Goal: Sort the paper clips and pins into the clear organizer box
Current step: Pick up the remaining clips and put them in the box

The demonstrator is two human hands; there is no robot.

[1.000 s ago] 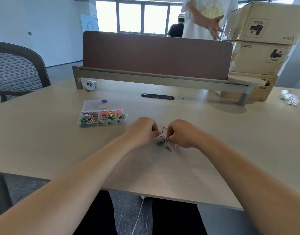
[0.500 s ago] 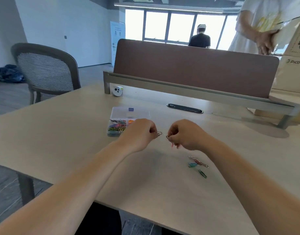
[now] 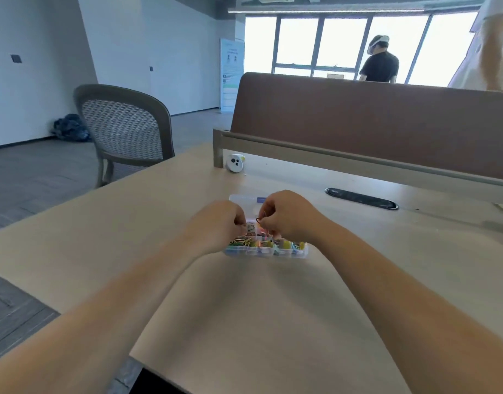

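Drop-off step: left hand [image 3: 216, 227] & right hand [image 3: 287, 217] each pinch a clip [image 3: 258, 220] over the box [image 3: 300, 251] on the bench [image 3: 244, 308]; next, prob. release into matching compartments.

Place: an open-plan office, from where I stand.
Desk divider: a brown divider panel [image 3: 372, 123] on a grey rail runs along the far edge of the table [image 3: 244, 322].
Cable port: a dark oval grommet [image 3: 361, 198] is set in the tabletop just in front of the divider panel.
Seating: a mesh-backed office chair [image 3: 125, 129], left of the divider panel.
Beyond the divider panel: tall windows [image 3: 344, 41], a printed banner stand [image 3: 231, 75], and a person in a black shirt [image 3: 379, 66] standing.
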